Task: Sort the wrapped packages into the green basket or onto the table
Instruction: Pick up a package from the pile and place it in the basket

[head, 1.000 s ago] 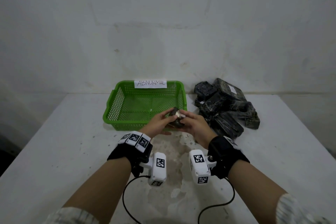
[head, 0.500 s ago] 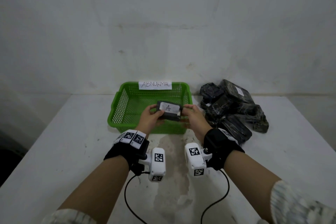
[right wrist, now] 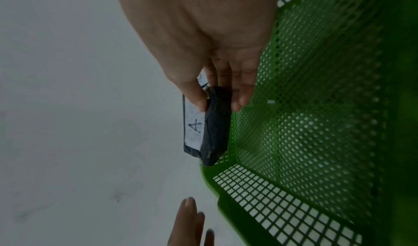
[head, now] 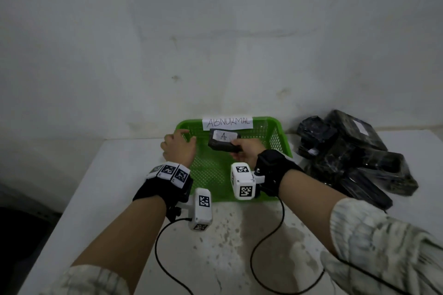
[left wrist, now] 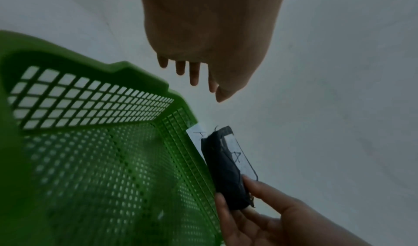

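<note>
A small black wrapped package [head: 221, 142] [left wrist: 227, 169] [right wrist: 211, 126] with a white label marked "A" hangs over the green basket [head: 275, 139] [left wrist: 90, 142] [right wrist: 316, 124]. My right hand [head: 242, 151] [right wrist: 217, 81] pinches one end of it between thumb and fingers. My left hand [head: 178, 145] [left wrist: 199, 67] is off the package, fingers spread and relaxed, over the basket's left rim. No package shows on the basket's mesh floor. A pile of several black wrapped packages [head: 352, 158] lies on the table right of the basket.
A paper sign reading "ABNORMAL" [head: 227, 123] is fixed to the basket's far rim. The white table [head: 107, 198] stands against a pale wall; its left edge drops to dark floor. Black cables [head: 163, 258] trail from the wrist cameras across the near table.
Both hands held the package in front of the basket before. Now the left hand has let go and moved left, and the right hand alone has carried the package forward over the basket.
</note>
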